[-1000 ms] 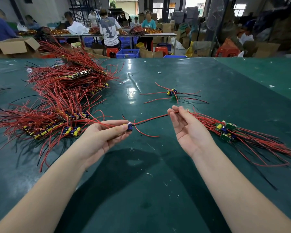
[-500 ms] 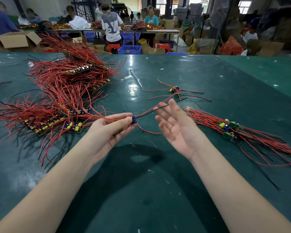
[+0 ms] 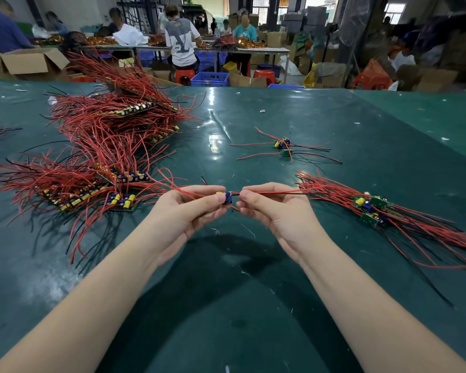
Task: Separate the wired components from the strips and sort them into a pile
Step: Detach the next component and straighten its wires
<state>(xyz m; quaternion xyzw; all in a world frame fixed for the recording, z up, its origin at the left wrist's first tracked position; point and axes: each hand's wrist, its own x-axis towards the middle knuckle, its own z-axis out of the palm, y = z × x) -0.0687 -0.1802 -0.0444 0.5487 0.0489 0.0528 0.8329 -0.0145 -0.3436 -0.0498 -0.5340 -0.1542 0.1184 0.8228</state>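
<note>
Two bare forearms reached forward over the dark green counter (image 3: 253,305), and the hands met just above its middle. The left hand (image 3: 189,211) pinched a small wired component (image 3: 224,197) between thumb and curled fingers (image 3: 213,201); the part showed a yellow cylinder beside a blue one, with thin red wires trailing left through the palm. The right hand (image 3: 277,211) sat just beside it, thumb and forefinger clenched on the red and black leads (image 3: 275,193) that ran out of the component toward the right, so the piece hung between the two hands, clear of the counter.

To the right of the right hand lay the sorted pile (image 3: 371,208): several small green boards with yellow and blue parts, their long red and black wires fanned out on both sides. To the left, near the left hand, lay the strips (image 3: 86,196), rows of the same yellow and blue parts still joined on narrow boards, bristling with red wires. Further back on that side a taller heap of strips (image 3: 119,119) rose in a tangle of red. Beyond the hands, well apart from the pile, two loose components (image 3: 283,146) lay together with their wires spread.

Past the counter's far edge stood a cardboard box (image 3: 30,63), blue crates (image 3: 211,78) and red stools (image 3: 184,75), with workers (image 3: 182,41) seated at long tables.
</note>
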